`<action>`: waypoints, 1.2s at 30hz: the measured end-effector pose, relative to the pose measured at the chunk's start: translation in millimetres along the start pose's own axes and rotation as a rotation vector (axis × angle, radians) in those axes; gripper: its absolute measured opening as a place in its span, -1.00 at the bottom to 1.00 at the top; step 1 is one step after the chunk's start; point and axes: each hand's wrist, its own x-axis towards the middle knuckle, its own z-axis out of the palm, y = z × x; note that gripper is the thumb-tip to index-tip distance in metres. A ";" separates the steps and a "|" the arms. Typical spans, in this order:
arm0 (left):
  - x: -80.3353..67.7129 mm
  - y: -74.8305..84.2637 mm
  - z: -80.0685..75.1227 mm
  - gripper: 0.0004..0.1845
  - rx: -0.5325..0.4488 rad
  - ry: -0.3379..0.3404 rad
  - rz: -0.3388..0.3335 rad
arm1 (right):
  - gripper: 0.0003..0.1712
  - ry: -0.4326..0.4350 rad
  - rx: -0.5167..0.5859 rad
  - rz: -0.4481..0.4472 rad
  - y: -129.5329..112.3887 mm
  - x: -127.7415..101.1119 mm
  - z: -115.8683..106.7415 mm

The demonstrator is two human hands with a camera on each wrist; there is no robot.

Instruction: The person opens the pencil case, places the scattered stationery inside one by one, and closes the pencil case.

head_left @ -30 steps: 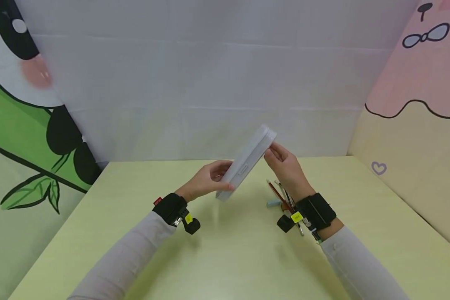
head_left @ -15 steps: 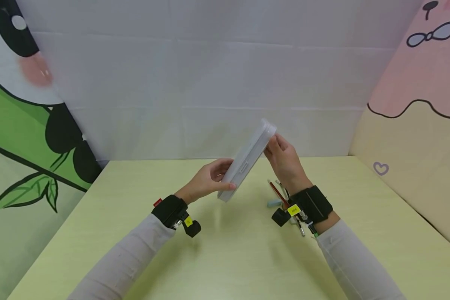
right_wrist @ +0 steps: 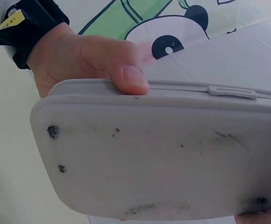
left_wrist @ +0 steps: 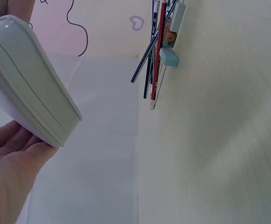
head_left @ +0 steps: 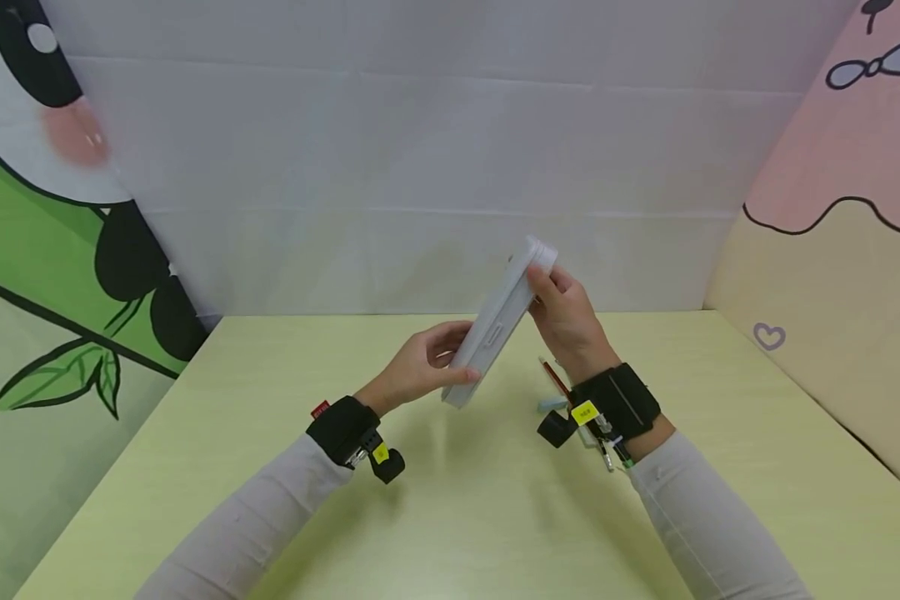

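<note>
A white plastic pencil case [head_left: 495,333] is held tilted in the air above the table, its right end higher. Along its side runs a seam with a small clasp. My left hand [head_left: 416,367] grips the lower end, thumb on the near side and fingers behind. At the raised end my right hand [head_left: 570,325] grips the case, thumb bent against its edge. The right wrist view gives one broad face of the case [right_wrist: 158,154], marked with dark smudges; the left thumb [right_wrist: 134,79] presses by the seam there. I cannot see inside the case.
Several pencils [left_wrist: 156,56] lie in a loose bunch on the table [head_left: 450,517], below the right forearm. Beside them are a light blue block [left_wrist: 169,57], a brown piece [left_wrist: 169,36] and a pale greenish block [left_wrist: 177,17]. A white sheet [head_left: 420,150] hangs behind the table.
My right hand has risen slightly along the raised end, and its thumb now lies over the case's edge. The case has tipped slightly steeper and shifted a little right, the left hand with it.
</note>
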 end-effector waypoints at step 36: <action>-5.5 4.0 5.5 -0.02 0.017 -0.039 -0.039 | -0.54 0.150 0.038 -0.011 9.0 -7.0 -3.5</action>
